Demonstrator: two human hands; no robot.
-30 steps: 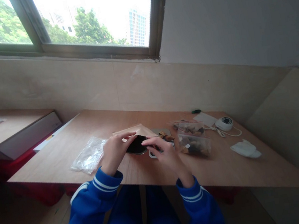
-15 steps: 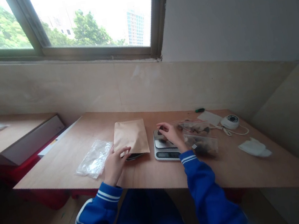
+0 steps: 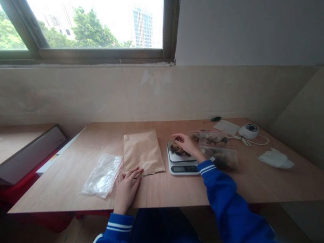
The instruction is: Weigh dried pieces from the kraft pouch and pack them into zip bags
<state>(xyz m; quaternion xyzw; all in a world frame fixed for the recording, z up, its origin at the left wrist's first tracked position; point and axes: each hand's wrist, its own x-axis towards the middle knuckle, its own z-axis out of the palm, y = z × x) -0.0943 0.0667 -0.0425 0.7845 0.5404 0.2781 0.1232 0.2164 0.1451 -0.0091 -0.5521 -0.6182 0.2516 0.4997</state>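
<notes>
A brown paper pouch (image 3: 142,152) lies flat on the wooden table (image 3: 166,187). My left hand (image 3: 127,184) rests flat on the table just below the pouch, fingers stretched out, beside a thin metal tool (image 3: 147,175). A small digital scale (image 3: 181,160) stands to the pouch's right with dark dried pieces (image 3: 176,149) on its pan. My right hand (image 3: 187,144) reaches over the pan, fingers curled at those pieces. Whether it grips any is hidden.
An empty clear plastic bag (image 3: 102,175) lies left of the pouch. Two clear zip bags of dark dried pieces (image 3: 218,149) sit right of the scale. Further right are a white round device with a cord (image 3: 249,131), a white crumpled item (image 3: 275,159) and a green pen (image 3: 216,119).
The pouch went from being held open in both hands to lying flat. My left hand slid down to the table; my right hand moved to the scale pan.
</notes>
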